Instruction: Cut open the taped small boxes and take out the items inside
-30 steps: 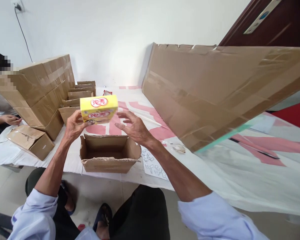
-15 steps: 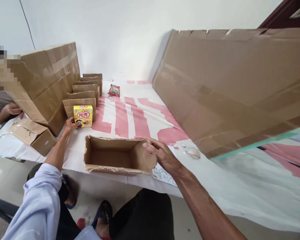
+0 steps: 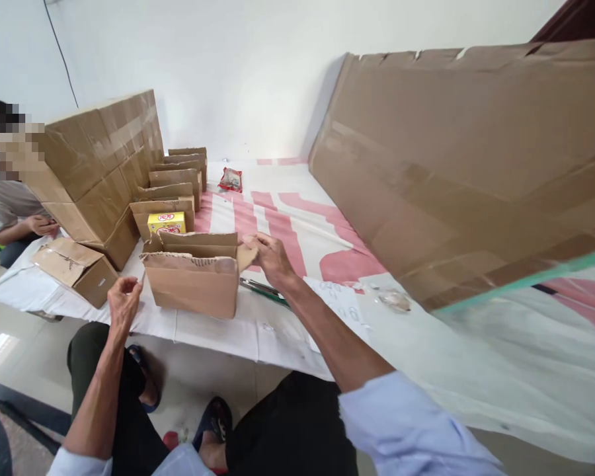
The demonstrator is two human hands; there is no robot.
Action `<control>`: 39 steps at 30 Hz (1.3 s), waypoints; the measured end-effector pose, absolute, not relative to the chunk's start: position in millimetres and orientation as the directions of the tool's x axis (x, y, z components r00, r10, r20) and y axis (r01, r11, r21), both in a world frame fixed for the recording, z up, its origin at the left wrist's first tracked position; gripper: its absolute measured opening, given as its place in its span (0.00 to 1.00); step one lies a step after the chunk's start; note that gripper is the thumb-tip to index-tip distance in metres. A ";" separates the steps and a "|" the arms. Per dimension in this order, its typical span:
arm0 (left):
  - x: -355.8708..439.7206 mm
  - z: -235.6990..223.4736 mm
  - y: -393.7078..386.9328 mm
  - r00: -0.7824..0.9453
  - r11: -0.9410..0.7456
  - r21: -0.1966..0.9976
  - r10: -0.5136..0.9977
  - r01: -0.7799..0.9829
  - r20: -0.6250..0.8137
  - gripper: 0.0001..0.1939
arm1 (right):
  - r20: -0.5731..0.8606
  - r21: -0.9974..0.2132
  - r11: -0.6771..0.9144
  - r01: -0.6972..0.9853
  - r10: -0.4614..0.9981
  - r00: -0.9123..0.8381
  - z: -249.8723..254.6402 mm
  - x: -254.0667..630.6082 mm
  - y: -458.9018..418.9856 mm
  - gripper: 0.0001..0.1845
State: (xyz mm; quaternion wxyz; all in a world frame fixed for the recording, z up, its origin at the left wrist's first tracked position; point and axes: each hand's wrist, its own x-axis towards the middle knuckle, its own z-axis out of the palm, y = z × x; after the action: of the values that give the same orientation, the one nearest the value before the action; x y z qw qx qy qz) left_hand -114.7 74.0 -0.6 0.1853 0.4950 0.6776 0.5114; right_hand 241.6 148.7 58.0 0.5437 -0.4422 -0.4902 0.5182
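Note:
My right hand point(image 3: 269, 256) grips the right flap of a small open cardboard box point(image 3: 193, 283) that stands near the table's front edge. My left hand point(image 3: 123, 301) hovers just left of the box with fingers loosely curled, holding nothing. A yellow snack carton point(image 3: 165, 221) stands upright behind the box, partly hidden by its rear flap. A green-handled tool point(image 3: 265, 291) lies on the white sheet to the right of the box, under my right forearm.
A row of small open cardboard boxes point(image 3: 176, 180) runs back behind the carton. Large taped cartons point(image 3: 99, 158) stand at left, a flat one point(image 3: 74, 268) at the corner. A huge cardboard box point(image 3: 466, 158) fills the right. A seated person point(image 3: 10, 205) is at far left. A red packet point(image 3: 231, 179) lies far back.
My left hand set the yellow carton down behind the box and drew back. My right hand slid the open box leftward and now holds its flap; a tool shows where the box stood.

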 end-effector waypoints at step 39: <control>-76.1 -14.7 240.9 -0.284 -0.009 0.843 0.940 0.538 0.191 0.25 | 0.460 -0.440 0.481 0.758 0.846 -0.270 -91.6 256.5 58.9 0.12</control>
State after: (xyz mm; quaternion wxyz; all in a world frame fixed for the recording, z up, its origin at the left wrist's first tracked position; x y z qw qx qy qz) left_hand -76.1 240.9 -14.7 0.2262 0.5541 0.6667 0.4442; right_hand 256.5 58.9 -91.6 0.3318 -0.5051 -0.7940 0.0663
